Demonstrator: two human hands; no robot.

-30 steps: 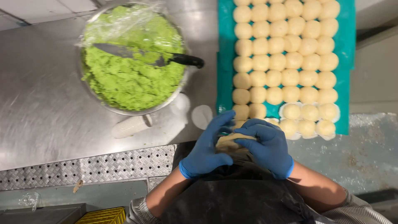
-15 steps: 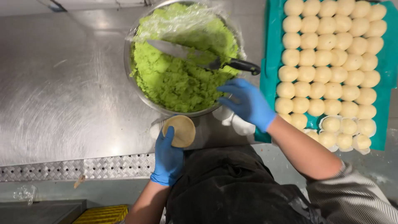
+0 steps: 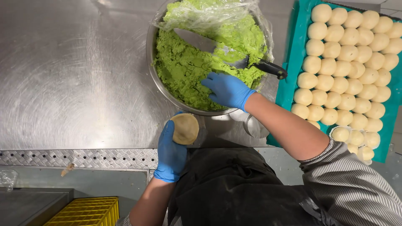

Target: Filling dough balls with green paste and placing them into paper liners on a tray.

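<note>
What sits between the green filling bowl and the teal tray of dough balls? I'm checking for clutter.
In the head view, only the knife's black handle juts over the bowl rim toward the teal tray; otherwise bare steel.

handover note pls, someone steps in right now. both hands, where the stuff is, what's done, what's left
Left hand: blue glove, holds a flattened dough disc on its fingers, just below the bowl's rim.
Right hand: blue glove, fingers down in the green paste, nothing lifted out that shows.
Metal bowl sits on the steel table, plastic film pushed to its far side; a black-handled knife lies in the paste.
Teal tray, to the right, is packed with dough balls.
Done: one piece flattened. Left: the disc carries no paste yet, and the tray's balls are round, not flattened.
</note>
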